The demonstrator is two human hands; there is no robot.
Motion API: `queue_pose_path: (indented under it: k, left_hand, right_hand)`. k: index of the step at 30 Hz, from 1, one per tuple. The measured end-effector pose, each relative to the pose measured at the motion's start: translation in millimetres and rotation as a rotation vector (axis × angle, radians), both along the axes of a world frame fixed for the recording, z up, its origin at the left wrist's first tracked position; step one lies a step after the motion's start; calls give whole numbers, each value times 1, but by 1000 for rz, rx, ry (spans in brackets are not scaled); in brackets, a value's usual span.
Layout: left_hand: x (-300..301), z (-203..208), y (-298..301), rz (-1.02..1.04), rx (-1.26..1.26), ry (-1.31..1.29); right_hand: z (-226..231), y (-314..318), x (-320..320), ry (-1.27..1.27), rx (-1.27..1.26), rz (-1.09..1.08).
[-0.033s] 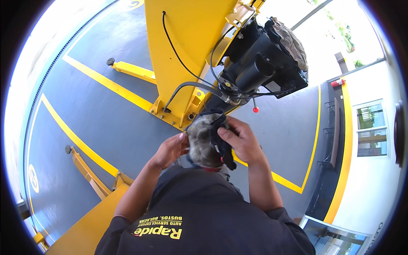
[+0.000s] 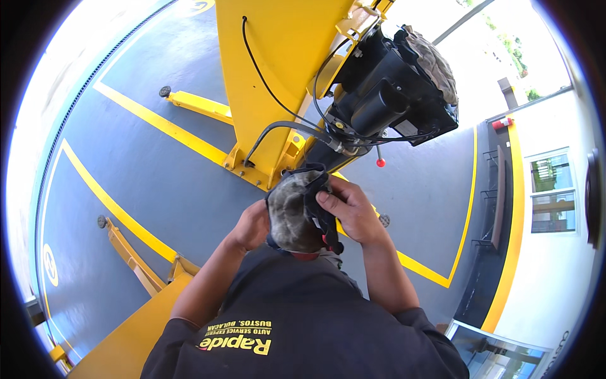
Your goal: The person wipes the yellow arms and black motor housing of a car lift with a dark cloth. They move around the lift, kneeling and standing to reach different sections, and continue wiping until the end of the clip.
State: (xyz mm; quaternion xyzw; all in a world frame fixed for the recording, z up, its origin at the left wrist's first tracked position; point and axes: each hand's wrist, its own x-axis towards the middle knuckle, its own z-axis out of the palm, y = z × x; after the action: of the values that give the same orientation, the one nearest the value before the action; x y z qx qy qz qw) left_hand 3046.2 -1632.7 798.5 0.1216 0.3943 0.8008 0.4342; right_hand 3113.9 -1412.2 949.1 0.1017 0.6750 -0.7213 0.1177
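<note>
A crumpled grey-and-black fabric piece is held between both hands, in front of my body. It has a mottled grey face, a dark edge and small red and white details. My left hand grips its left side, with the fingertips hidden behind the cloth. On the right, my right hand pinches the dark edge, thumb in front and fingers behind. What kind of item the fabric is, I cannot make out.
Ahead stands a yellow lift post with a black motor unit and hoses. A brownish cloth lies on the motor. Yellow lift arms extend over the grey floor to the left. A dark bench lines the right wall.
The fabric has shifted slightly left and turned a little. My left hand has closed further onto its side, and its fingertips have gone out of sight. My right hand has moved slightly left with it.
</note>
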Motion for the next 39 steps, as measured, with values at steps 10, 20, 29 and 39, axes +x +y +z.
queue_pose_path:
  k: [10, 20, 29, 39]
  left_hand:
    - [-42, 60, 50, 240, 222, -387]
    - [-76, 153, 229, 891, -273, 1188]
    - [-72, 125, 185, 427, -592, 968]
    - [-86, 176, 176, 857, -278, 1138]
  right_hand:
    - [81, 80, 8, 426, 782, -447]
    - [171, 181, -154, 583, 1299, -239]
    - [140, 188, -195, 529, 1335, -328]
    - [134, 202, -192, 484, 1337, -374]
